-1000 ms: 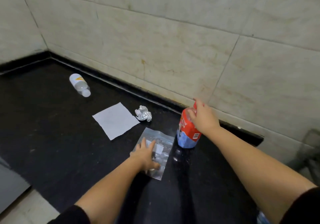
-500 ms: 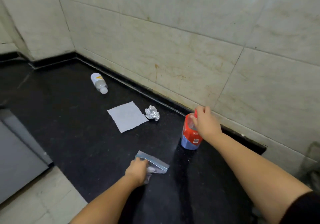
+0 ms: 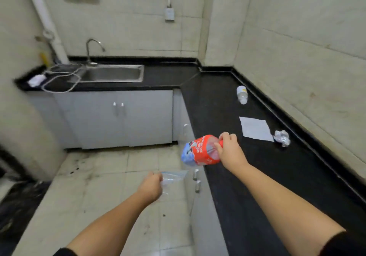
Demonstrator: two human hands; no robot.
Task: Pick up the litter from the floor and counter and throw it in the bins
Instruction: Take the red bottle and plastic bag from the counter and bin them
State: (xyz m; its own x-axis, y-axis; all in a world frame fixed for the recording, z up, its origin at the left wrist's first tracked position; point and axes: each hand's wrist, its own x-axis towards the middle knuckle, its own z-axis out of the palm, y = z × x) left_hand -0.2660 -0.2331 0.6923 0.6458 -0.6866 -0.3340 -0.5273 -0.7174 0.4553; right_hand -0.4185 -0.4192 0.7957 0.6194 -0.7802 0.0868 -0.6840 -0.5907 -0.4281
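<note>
My right hand (image 3: 229,150) grips a clear plastic bottle with a red and blue label (image 3: 199,150), held on its side past the counter's edge. My left hand (image 3: 151,185) is closed on a clear plastic zip bag (image 3: 174,176), which hangs over the floor. On the black counter (image 3: 247,176) lie a white sheet of paper (image 3: 255,128), a crumpled ball of foil (image 3: 282,138) and a small white bottle on its side (image 3: 242,94).
A steel sink (image 3: 112,73) with a tap sits in the far counter, with white cables (image 3: 59,79) to its left. Grey cabinets (image 3: 122,117) stand below. A black bin bag (image 3: 15,202) shows at the left edge. The tiled floor (image 3: 95,186) is stained.
I have turned left from the wall. Both hands lifted off the counter: the right carries the bottle, tipped sideways, and the left carries the zip bag out over the floor.
</note>
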